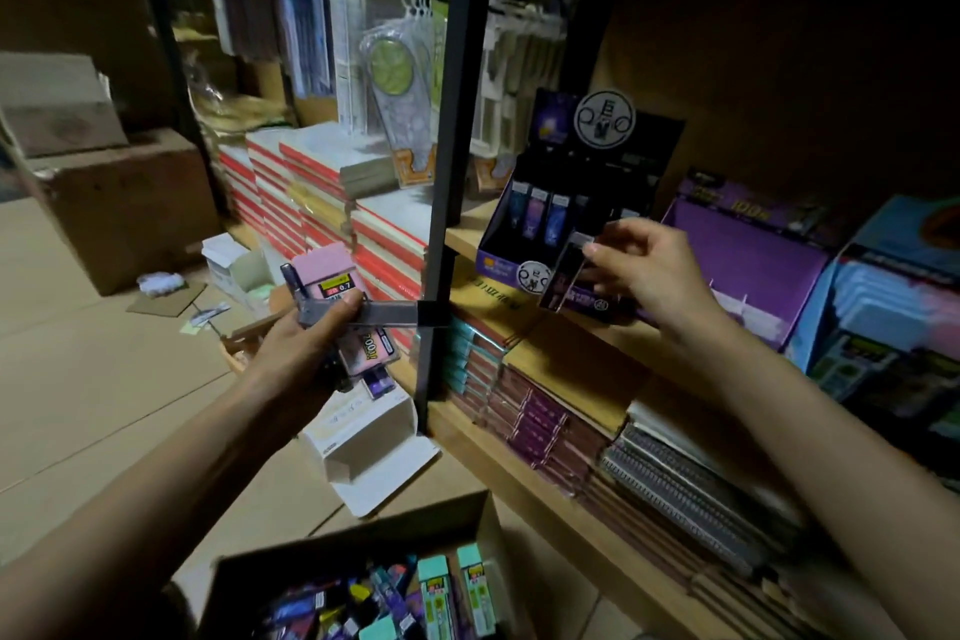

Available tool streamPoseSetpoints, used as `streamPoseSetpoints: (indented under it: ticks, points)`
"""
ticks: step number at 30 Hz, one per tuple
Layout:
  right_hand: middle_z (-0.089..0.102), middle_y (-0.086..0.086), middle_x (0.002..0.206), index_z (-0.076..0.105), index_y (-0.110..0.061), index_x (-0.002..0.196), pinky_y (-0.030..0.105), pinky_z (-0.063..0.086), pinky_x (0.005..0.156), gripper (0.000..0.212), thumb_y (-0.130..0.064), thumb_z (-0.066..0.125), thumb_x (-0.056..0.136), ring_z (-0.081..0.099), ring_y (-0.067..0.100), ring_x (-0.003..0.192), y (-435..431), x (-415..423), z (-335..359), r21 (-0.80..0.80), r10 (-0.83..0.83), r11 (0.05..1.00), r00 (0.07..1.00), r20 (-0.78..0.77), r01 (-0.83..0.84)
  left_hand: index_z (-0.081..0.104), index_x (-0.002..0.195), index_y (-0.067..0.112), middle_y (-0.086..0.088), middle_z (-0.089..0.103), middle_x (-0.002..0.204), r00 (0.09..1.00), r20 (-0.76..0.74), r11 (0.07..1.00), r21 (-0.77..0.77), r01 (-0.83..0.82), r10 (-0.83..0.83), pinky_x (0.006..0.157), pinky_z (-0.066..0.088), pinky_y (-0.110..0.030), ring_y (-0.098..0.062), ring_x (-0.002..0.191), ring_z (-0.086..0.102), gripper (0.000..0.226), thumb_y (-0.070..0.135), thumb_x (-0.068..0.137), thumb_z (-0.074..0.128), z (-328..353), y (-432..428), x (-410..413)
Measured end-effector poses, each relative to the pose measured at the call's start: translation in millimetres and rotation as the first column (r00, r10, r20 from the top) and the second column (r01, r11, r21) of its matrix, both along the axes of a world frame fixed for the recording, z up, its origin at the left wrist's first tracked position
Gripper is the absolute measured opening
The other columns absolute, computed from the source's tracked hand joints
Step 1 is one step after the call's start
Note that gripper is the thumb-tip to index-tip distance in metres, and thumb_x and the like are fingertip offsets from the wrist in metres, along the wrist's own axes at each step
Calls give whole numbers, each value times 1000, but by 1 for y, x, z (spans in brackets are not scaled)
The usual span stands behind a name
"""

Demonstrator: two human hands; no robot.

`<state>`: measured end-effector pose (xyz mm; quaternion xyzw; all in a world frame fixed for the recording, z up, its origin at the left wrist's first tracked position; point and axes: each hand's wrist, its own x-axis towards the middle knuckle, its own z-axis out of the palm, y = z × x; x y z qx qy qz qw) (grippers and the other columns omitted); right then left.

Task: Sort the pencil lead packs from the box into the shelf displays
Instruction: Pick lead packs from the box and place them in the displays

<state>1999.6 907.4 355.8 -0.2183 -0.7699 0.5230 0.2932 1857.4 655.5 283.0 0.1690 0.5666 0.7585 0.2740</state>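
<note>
My left hand (306,343) grips a bundle of pencil lead packs (337,286), a pink one marked 0.7 on top, held left of the black shelf post. My right hand (649,270) pinches a dark purple lead pack (563,276) just in front of the black and purple display box (519,244) on the shelf, which holds several upright blue and purple packs. At the bottom, an open cardboard box (467,525) is full of mixed lead packs (395,598), some teal, some purple.
A black metal post (447,203) stands between my hands. A purple display (753,255) and a blue display (893,307) sit right of the black one. Notebooks (561,411) fill the lower shelf. An empty white carton (374,452) lies on the floor.
</note>
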Motion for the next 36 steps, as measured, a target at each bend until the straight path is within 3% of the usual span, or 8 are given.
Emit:
streamPoseSetpoints:
  ticks: [5,10,15,22,29,34,36]
  points:
    - [60,6,72,54,-15,75,20,51,50,20,-2,60,88,62,6,52,40,-19,20,112,-139,983,989,-50,144,59,93,14,6,69,67,1000,-5,997,78,-10,10,46,50,-17,-6,58,67,15,27,91,53,4,9,-7]
    - [65,7,84,60,-14,88,27,54,59,6,-9,62,88,67,21,76,66,-44,13,333,-249,912,968,-17,241,61,98,15,5,70,72,1000,18,992,125,-13,11,48,51,-18,-7,61,67,19,29,87,55,0,10,-13]
    - [67,9,87,62,-16,94,40,58,71,8,-12,64,88,68,27,81,73,-58,-2,384,-263,893,965,18,237,62,98,16,4,72,74,999,40,993,117,-24,19,51,53,-22,-8,64,69,20,30,85,57,-4,13,-10]
    - [67,12,89,64,-7,103,34,58,67,16,-8,64,87,68,23,77,76,-71,-5,335,-247,917,968,55,215,62,95,16,1,72,75,996,75,990,126,-54,45,47,51,-20,-12,64,69,14,27,87,56,-2,20,-4]
    - [65,13,86,64,-2,94,25,56,60,9,-8,64,87,64,18,66,76,-79,-13,240,-315,929,942,120,280,61,101,15,-1,71,76,997,77,993,116,-35,27,47,52,-22,-13,64,70,23,29,83,58,0,23,1]
    - [68,17,80,67,4,88,15,48,44,19,-15,63,89,61,16,56,67,-74,0,327,-338,912,903,264,246,62,99,17,-3,69,83,996,85,995,99,-22,14,54,53,-26,-14,68,69,23,32,81,60,-2,25,1]
    - [70,14,79,69,-1,85,20,51,51,21,-20,61,91,64,17,60,57,-63,6,437,-367,872,885,286,221,62,99,17,-3,70,83,997,82,995,95,-13,5,53,52,-24,-14,68,69,25,33,80,60,-1,25,3]
